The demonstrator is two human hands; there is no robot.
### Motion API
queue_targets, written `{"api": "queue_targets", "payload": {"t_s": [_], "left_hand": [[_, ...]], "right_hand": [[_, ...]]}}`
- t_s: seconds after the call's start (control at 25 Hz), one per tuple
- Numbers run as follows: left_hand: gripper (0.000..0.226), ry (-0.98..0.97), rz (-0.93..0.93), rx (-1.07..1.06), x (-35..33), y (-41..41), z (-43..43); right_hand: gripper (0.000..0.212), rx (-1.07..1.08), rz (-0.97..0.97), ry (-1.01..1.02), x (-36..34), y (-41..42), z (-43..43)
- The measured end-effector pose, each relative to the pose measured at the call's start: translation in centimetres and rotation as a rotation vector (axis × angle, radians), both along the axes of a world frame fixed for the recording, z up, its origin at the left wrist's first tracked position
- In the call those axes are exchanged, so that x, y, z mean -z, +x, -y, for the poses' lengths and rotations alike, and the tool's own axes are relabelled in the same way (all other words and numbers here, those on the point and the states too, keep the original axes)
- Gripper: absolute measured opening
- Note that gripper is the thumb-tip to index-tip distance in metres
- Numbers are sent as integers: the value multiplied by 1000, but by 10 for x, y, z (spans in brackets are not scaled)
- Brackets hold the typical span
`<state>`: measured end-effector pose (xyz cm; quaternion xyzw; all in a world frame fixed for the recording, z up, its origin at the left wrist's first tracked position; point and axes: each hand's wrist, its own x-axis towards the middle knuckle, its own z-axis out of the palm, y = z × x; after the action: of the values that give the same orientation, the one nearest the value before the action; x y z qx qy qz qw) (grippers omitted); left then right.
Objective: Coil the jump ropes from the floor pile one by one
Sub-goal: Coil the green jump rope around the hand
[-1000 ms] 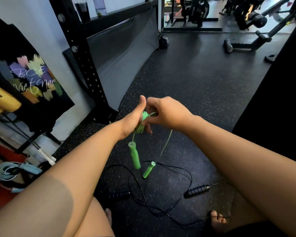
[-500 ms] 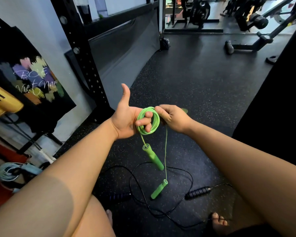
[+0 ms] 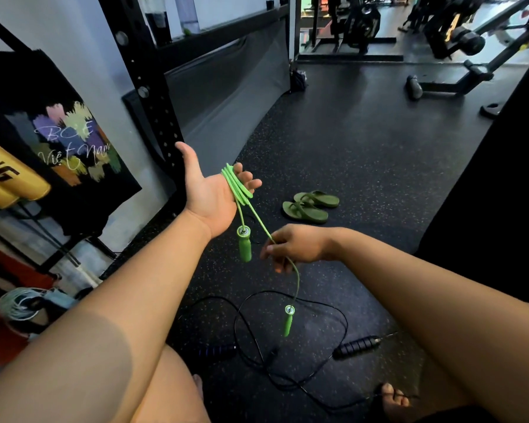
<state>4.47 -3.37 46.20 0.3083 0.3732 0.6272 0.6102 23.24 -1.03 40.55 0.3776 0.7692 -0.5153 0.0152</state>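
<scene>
The green jump rope [image 3: 237, 187] is wound in several loops around the fingers of my left hand [image 3: 211, 193], which is palm up with the thumb spread wide. One green handle [image 3: 245, 245] hangs just below that hand. My right hand [image 3: 293, 248], lower and to the right, pinches the free green cord, and the other green handle [image 3: 288, 320] dangles beneath it. A black jump rope [image 3: 345, 325] lies loose on the floor below, its two dark handles [image 3: 358, 346] [image 3: 214, 351] spread apart.
Green flip-flops [image 3: 310, 206] lie on the rubber floor beyond my hands. A black rack post [image 3: 144, 87] and a hanging black tote bag [image 3: 52, 141] stand at the left, with a coiled pale rope [image 3: 22, 303] below. Gym machines [image 3: 440, 83] stand far back. My foot [image 3: 394, 398] rests bottom right.
My left hand has opened palm up with the coil around its fingers. My right hand has dropped down the cord, away from the coil. Both handles swing lower.
</scene>
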Motion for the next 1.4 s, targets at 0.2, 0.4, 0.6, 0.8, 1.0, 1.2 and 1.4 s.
{"api": "queue_targets", "payload": {"t_s": [0.2,0.4,0.6,0.8,1.0,1.2,1.4], "left_hand": [[106,-176,-433,75,22,12,-6],[129,-243,-665,520,28,30,3],[114,-265,-548,667,19,33,8],[115,-217,-436,736,5,30,11],[109,-96,-170,516,-8,19,14],[105,58,157,213,-12,5,9],[102,46,56,-58,-7,6,4]], "right_hand": [[25,-128,-11,316,-41,-5,4],[28,-97,26,706,-57,7,-4],[29,108,-277,709,-52,24,-20],[45,246,-447,442,-23,25,-32],[50,367,-404,323,0,23,-31],[23,133,-134,357,11,8,-19],[24,-93,27,454,-9,-8,0]]}}
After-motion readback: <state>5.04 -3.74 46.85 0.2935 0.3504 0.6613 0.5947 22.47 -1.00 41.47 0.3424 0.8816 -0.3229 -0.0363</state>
